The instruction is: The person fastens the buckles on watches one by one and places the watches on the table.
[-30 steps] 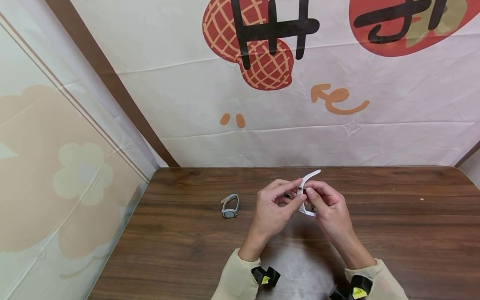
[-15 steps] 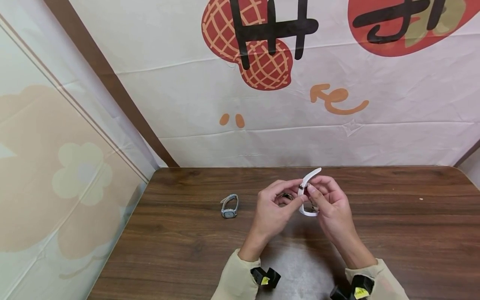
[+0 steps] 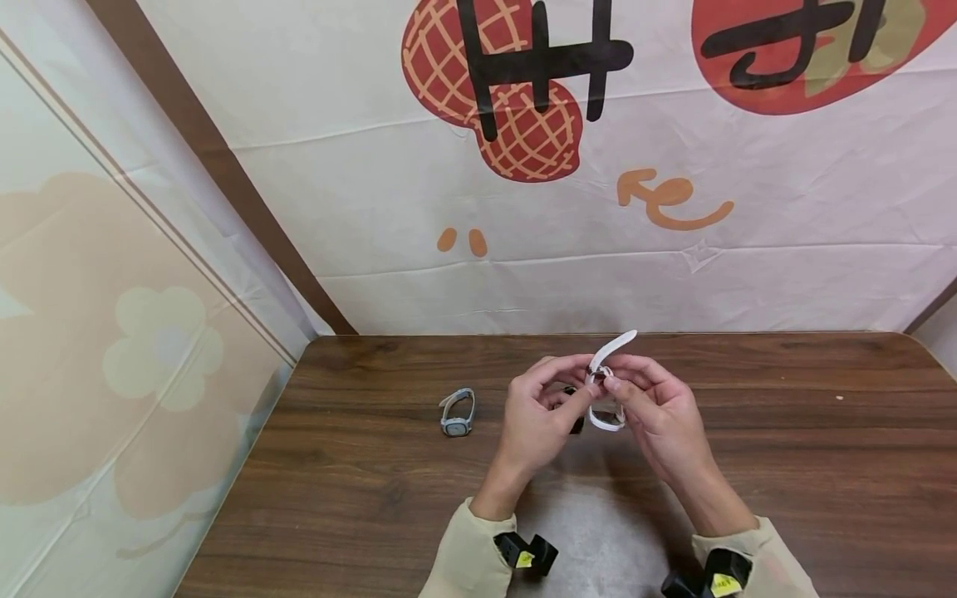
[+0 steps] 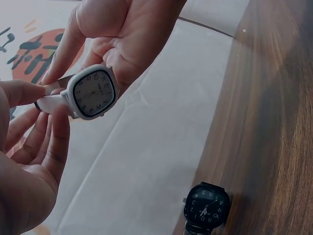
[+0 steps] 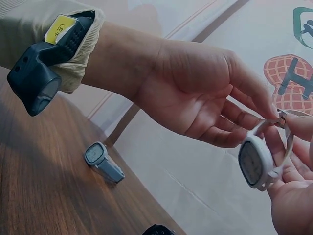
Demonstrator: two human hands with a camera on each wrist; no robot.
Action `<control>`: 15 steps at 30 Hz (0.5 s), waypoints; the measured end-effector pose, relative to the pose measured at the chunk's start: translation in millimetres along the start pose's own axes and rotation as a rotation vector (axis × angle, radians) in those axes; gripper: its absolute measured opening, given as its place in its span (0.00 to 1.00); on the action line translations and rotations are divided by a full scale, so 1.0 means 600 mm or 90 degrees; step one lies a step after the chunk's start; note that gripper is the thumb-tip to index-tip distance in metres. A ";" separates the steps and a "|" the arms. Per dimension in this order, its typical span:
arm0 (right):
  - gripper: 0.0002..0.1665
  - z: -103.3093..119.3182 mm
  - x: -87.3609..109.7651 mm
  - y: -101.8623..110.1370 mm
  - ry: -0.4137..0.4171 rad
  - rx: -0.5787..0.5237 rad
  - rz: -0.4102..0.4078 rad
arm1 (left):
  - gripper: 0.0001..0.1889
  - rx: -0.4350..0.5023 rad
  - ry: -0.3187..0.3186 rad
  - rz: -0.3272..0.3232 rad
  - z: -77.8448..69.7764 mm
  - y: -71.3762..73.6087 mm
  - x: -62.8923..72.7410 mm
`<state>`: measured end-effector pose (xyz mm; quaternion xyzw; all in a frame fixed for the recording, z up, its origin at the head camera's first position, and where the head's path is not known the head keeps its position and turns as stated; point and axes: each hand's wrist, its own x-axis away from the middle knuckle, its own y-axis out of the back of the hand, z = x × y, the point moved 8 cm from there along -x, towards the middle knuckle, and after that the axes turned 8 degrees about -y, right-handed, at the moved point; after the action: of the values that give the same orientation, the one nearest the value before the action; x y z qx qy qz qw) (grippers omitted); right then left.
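Both hands hold a white wristwatch (image 3: 615, 347) above the table, its strap bent into a loop with the free end sticking up. My left hand (image 3: 534, 419) pinches the strap near the dark buckle between thumb and fingers. Opposite it, my right hand (image 3: 661, 411) pinches the other side of the loop with thumb and index finger. The squarish white watch face (image 4: 94, 93) hangs below the fingers in the left wrist view. Fingertips partly hide the buckle. Behind my left hand lies a black wristwatch (image 4: 206, 205), mostly covered in the head view.
A light blue-grey wristwatch (image 3: 457, 425) with a looped strap lies on the brown wooden table (image 3: 359, 465), left of the hands. A small pale speck (image 3: 840, 398) is at the right. A printed cloth backdrop (image 3: 359, 199) rises behind the table's far edge.
The white watch has shifted slightly left and turned, so its loop shows wider. The hands moved a little with it. More of the black watch shows beside my left thumb.
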<state>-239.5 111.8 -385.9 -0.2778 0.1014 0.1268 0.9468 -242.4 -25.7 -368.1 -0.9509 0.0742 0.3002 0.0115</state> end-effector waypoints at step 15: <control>0.14 -0.007 0.001 0.008 -0.054 0.069 -0.029 | 0.14 0.024 0.031 0.050 0.008 -0.005 0.000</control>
<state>-241.0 113.6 -391.7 -0.2231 0.0617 0.1108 0.9665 -244.5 -22.3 -372.0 -0.9540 0.1173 0.2754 0.0161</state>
